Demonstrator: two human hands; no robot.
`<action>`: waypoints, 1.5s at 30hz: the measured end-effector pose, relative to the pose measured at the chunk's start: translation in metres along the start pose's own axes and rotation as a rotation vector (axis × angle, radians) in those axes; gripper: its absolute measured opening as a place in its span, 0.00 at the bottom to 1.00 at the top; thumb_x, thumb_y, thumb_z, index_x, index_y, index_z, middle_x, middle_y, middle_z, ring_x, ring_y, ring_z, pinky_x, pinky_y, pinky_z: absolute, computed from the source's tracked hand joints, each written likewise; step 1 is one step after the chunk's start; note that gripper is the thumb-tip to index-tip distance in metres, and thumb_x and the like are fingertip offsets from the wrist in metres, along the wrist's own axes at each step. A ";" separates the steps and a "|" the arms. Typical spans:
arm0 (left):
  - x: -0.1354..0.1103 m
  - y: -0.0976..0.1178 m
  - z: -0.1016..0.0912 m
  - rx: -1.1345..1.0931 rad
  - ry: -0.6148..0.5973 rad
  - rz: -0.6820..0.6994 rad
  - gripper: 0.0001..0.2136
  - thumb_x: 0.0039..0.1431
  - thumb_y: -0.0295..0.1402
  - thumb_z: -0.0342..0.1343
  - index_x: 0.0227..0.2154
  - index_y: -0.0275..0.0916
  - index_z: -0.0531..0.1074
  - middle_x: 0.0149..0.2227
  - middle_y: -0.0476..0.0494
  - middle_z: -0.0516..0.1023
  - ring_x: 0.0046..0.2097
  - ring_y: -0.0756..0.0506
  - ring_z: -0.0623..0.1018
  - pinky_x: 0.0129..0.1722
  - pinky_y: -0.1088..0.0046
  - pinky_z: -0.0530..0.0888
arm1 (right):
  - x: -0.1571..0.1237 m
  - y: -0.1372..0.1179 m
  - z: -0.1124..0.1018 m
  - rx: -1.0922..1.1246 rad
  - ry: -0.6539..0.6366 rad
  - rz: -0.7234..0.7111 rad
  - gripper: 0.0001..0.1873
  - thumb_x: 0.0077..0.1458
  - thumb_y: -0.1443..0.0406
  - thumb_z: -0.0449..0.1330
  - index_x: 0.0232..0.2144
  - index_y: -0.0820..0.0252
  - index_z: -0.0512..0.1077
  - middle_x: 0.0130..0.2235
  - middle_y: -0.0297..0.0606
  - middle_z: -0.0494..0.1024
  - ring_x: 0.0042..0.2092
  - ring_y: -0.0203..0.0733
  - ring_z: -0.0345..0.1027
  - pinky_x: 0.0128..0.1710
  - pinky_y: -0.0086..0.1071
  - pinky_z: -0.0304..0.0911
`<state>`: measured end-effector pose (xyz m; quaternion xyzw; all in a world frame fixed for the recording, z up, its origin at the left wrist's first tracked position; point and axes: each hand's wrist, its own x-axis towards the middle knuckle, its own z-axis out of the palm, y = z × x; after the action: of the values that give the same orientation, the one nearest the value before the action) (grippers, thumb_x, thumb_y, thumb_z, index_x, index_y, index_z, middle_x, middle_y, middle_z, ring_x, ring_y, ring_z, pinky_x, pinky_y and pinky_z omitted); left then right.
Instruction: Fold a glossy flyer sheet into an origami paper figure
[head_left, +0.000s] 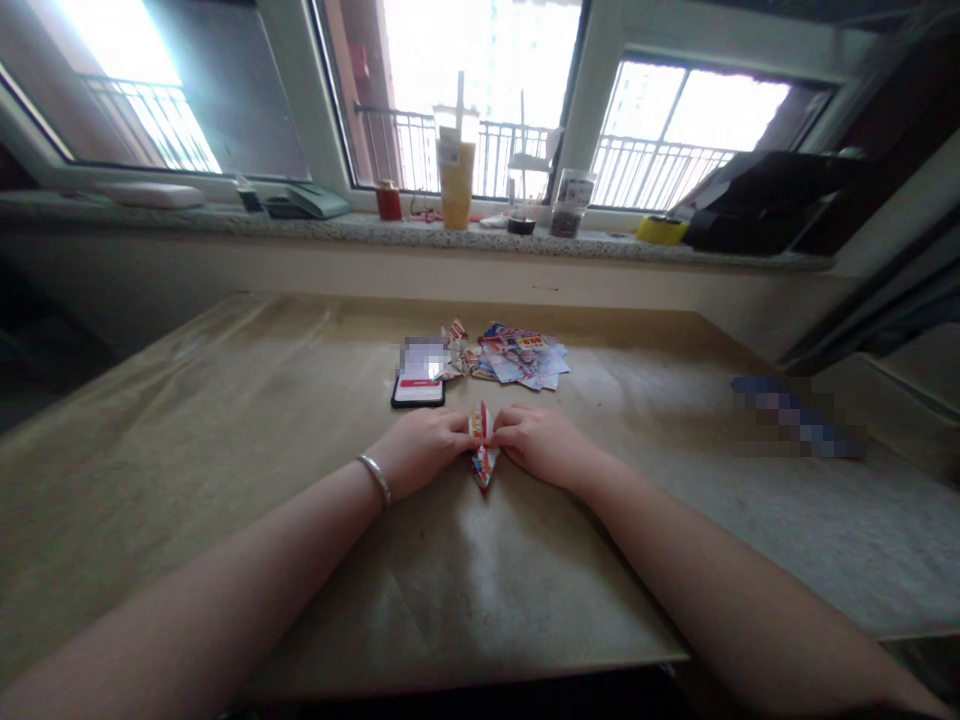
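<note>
Tan and softly lit, the counter (420, 600) stretches away from me toward bright windows (487, 60), and a black-edged smartphone (417, 388) lying on it gives me my bearings. Nearer to me than the phone and a little to its right sits the folded printed-paper diamond (484, 462), one tip pointing my way. The fingers of both hands grasp it: my left hand (429, 445) pinches one side edge, my right hand (544, 440) the other; how hard they press, I cannot tell.

To fold this well, I think I should true up the two side edges along the middle before pressing, steady the left side, and run the right thumb outward toward each tip, using the counter for backing. Gentle pressure would suit the narrow tips, where layers could slip or tear.

At the phone's right edge, perhaps touching it, lie folded paper pieces (454, 355); farther right of it, printed sheets (525, 362) spread in an overlapping fan. Far beyond the phone, the windowsill (300, 230) bears a straw-topped plastic cup of yellow drink (457, 185).
</note>
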<state>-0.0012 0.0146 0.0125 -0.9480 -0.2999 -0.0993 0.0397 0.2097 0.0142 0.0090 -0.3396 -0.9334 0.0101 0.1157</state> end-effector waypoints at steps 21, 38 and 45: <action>-0.007 -0.008 -0.006 0.097 -0.108 -0.014 0.10 0.59 0.25 0.51 0.35 0.42 0.77 0.32 0.45 0.73 0.34 0.48 0.72 0.32 0.74 0.67 | -0.004 -0.014 -0.013 -0.136 -0.077 0.152 0.13 0.54 0.68 0.52 0.35 0.56 0.77 0.36 0.41 0.77 0.39 0.43 0.69 0.35 0.31 0.59; -0.012 -0.014 -0.003 0.056 0.034 0.097 0.10 0.61 0.29 0.48 0.36 0.40 0.76 0.34 0.45 0.75 0.35 0.49 0.74 0.35 0.75 0.71 | -0.010 -0.033 -0.016 -0.081 -0.058 0.345 0.24 0.59 0.50 0.48 0.34 0.60 0.77 0.41 0.43 0.77 0.43 0.47 0.70 0.45 0.37 0.59; -0.008 -0.004 -0.001 -0.034 0.108 0.205 0.11 0.63 0.32 0.48 0.40 0.43 0.75 0.43 0.43 0.74 0.48 0.45 0.71 0.48 0.66 0.70 | -0.009 -0.025 -0.005 -0.027 -0.009 0.279 0.26 0.52 0.51 0.57 0.47 0.62 0.71 0.51 0.45 0.72 0.51 0.52 0.63 0.53 0.43 0.56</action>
<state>-0.0099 0.0134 0.0121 -0.9675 -0.1969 -0.1506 0.0497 0.2019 -0.0112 0.0147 -0.4677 -0.8775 0.0150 0.1047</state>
